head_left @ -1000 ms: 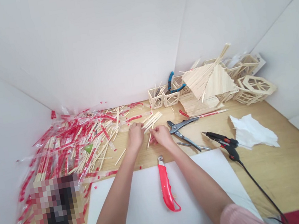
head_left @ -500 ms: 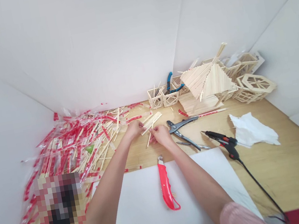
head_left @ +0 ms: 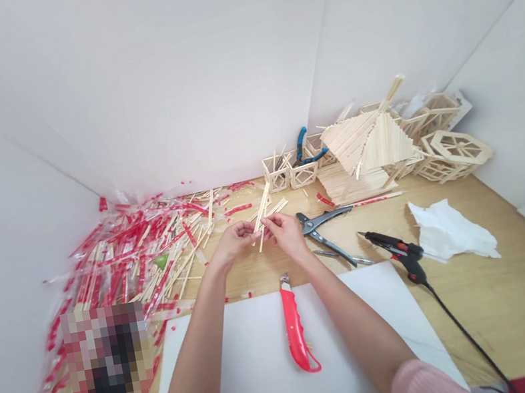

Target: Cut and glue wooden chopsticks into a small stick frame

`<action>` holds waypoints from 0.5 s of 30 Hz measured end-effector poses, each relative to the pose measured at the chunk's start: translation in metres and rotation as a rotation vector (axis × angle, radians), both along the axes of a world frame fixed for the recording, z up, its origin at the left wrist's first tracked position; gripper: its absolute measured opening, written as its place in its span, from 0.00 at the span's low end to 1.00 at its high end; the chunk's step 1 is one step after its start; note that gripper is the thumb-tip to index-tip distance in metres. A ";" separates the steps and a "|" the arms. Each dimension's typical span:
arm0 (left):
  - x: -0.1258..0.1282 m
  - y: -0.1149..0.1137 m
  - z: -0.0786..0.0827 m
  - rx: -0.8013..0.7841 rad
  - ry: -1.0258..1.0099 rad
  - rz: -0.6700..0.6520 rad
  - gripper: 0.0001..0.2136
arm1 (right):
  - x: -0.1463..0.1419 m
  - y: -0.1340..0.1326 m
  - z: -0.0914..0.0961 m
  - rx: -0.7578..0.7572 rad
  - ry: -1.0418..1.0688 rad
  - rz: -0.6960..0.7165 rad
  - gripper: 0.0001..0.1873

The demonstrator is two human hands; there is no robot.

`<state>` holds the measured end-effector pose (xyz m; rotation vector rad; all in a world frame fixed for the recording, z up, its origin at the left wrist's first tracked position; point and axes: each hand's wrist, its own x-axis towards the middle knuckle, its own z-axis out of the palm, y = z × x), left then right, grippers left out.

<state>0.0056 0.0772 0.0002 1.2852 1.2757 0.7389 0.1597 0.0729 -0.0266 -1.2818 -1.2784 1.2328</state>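
Several thin wooden chopsticks stand out at a slant between my two hands, over the wooden table. The fingers of my left hand are closed on their left side. My right hand pinches them from the right, its thumb against the left fingertips. Which chopstick each hand bears cannot be fully made out. Just behind my right hand, more short chopsticks lie on the table. A red-handled cutter rests on the white board between my forearms.
Chopsticks and torn red wrappers are heaped at left, beside a blurred dark object. Grey pliers, a corded black glue gun and white tissue lie at right. Stick-built frames, stick panels and blue-handled pliers stand behind.
My left hand has moved slightly nearer me and now grips chopsticks held more upright. Some chopsticks are left on the table behind. The view has shifted slightly.
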 end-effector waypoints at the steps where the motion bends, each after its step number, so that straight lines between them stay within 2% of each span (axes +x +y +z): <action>1: 0.001 -0.004 -0.002 0.004 -0.025 0.019 0.19 | 0.000 -0.001 0.002 0.011 0.010 0.009 0.16; 5: 0.003 -0.011 -0.016 0.025 -0.094 0.101 0.20 | -0.002 -0.004 0.002 0.023 0.019 0.028 0.16; 8: -0.001 -0.004 -0.028 0.078 -0.037 0.180 0.20 | -0.002 -0.003 -0.005 -0.042 -0.001 0.025 0.14; 11: -0.006 0.010 -0.034 0.190 0.161 0.234 0.18 | -0.004 -0.002 -0.012 -0.186 -0.076 0.044 0.13; 15: -0.006 0.031 -0.033 0.258 0.525 0.082 0.12 | -0.005 -0.004 -0.016 -0.260 -0.139 0.064 0.12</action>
